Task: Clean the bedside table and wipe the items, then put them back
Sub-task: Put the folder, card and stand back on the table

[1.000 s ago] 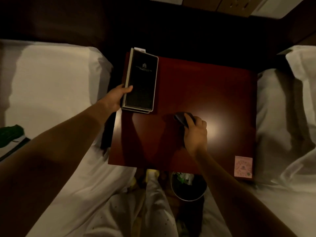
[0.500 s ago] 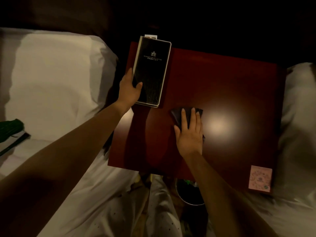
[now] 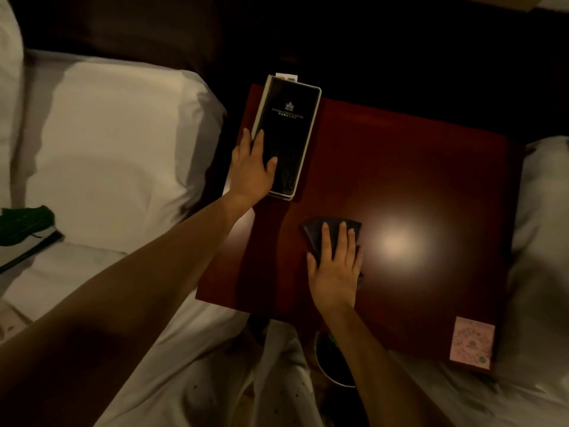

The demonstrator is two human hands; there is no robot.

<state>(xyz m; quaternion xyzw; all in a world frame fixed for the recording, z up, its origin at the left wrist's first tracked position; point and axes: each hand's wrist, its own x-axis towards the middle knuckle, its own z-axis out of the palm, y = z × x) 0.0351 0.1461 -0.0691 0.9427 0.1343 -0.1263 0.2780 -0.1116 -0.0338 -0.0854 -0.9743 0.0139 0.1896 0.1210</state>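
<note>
Right hand (image 3: 335, 266) lies flat, fingers straight, pressing a dark cloth (image 3: 314, 238) onto the table (image 3: 415, 167), front-middle, just left of the lamp glare. Left hand (image 3: 252, 167) is flat too: fingers and thumb laid on the near-left part of the black folder (image 3: 289, 127), w/ no curl round it that I can see. Folder sits at the table's back-left corner, long side running front to back, far end at or just over the back edge; a white tag (image 3: 286, 77) shows behind it. Pink card (image 3: 472, 343) lies at the front-right corner, well apart from both hands. White bed (image 3: 123, 143) on the left, bin (image 3: 326, 359) below the front edge.

Handling, as a guess: the folder looks stiff, thin and prob light, w/ a glossy cover, so it will skate on polished wood under a flat palm. Good for nudging aside, poor for lifting. To pick it up, take the long left edge, which hangs near the table's side: thumb on top, fingers under. Cloth is soft and limp and bunches easily; spread-palm pressure keeps it open. Card is thin, so slide it to the edge before pinching.
</note>
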